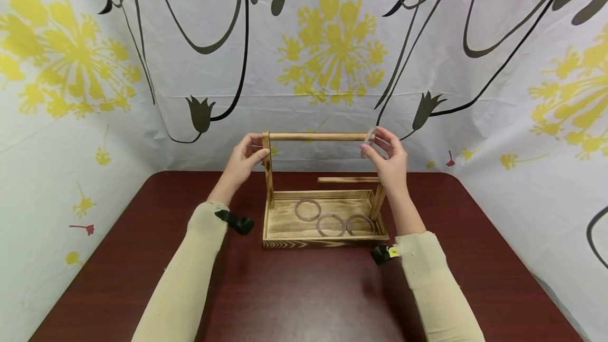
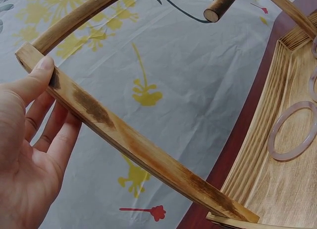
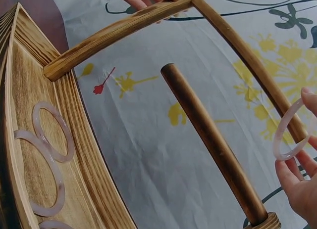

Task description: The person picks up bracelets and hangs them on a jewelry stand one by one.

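Observation:
A wooden bangle stand with a tray base stands on the table. My left hand pinches the top of its left post, thumb in front and fingers behind. Between the thumb and fingers of my right hand is a pale pinkish bangle, around or right beside the free right end of the upper bar; I cannot tell whether it touches the bar. Three similar bangles lie in the tray, among them one at the left, one in the middle and one at the right.
A lower, shorter bar runs left from the short right post, with its left end free. Below everything is a dark red table. A white cloth with a yellow and grey flower print hangs behind it.

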`<state>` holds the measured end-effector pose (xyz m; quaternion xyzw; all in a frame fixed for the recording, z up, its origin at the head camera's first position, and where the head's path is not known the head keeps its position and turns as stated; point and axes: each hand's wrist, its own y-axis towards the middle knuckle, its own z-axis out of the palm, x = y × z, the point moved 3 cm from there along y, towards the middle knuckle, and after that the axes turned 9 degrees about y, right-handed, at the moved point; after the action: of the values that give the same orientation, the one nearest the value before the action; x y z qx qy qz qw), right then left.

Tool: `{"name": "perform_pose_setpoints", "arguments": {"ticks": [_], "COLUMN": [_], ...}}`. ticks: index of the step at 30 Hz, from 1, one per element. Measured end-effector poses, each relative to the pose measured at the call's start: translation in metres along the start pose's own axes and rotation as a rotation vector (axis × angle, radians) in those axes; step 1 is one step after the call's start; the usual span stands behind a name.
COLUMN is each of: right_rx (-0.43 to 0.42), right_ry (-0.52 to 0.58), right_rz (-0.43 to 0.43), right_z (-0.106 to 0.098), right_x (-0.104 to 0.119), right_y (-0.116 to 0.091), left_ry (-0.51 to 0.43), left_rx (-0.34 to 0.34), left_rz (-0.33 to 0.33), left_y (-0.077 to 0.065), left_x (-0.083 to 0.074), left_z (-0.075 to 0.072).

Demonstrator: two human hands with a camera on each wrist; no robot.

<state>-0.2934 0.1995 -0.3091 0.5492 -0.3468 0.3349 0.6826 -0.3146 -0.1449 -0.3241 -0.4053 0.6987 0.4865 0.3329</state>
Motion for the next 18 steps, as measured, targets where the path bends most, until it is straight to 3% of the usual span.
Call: {"name": "perform_pose_setpoints", "arguments": {"ticks": [18], "right_rx": [0.041], "right_ry": [-0.057], "right_rz": [0.002], "right_z": [0.0102], "right_x": [0.0040], "right_y": [0.0098], "left_ry": [0.004], "left_rx": [-0.002], "left_rz": [0.016], "left_y": [0.0002], "left_x": [0.0020], "left_z": [0.0005]}}
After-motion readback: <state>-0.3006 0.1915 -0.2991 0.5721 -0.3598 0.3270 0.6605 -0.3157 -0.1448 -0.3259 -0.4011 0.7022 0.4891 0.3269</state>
